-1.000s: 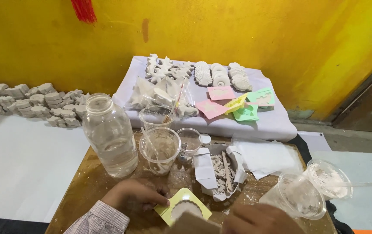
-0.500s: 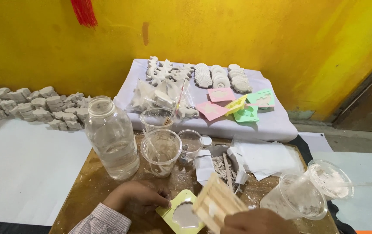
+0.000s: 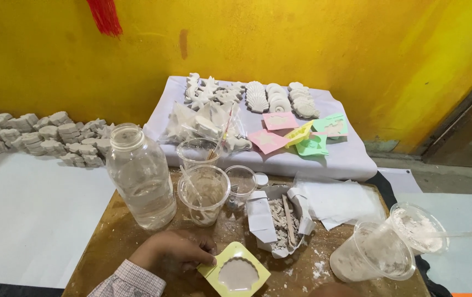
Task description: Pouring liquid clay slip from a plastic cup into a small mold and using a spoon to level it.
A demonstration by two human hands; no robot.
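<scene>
Yellow silicone forms the shell-shaped mould (image 3: 236,273) lying flat near the front edge of the wooden table (image 3: 104,242), its cavity filled level with pale grey plaster. In the head view, the left hand (image 3: 172,253) rests on the tabletop with loosely curled fingers, fingertips pressing the mould's left rim rather than closing around it. Only a sliver of the right hand (image 3: 332,290) shows at the bottom edge, so whether it is open or closed cannot be told. Just behind the left hand stand a clear water bottle (image 3: 139,176) and a plastic cup (image 3: 204,195) smeared with plaster. An opened white box (image 3: 280,219) of plaster crumbs sits right of the mould.
</scene>
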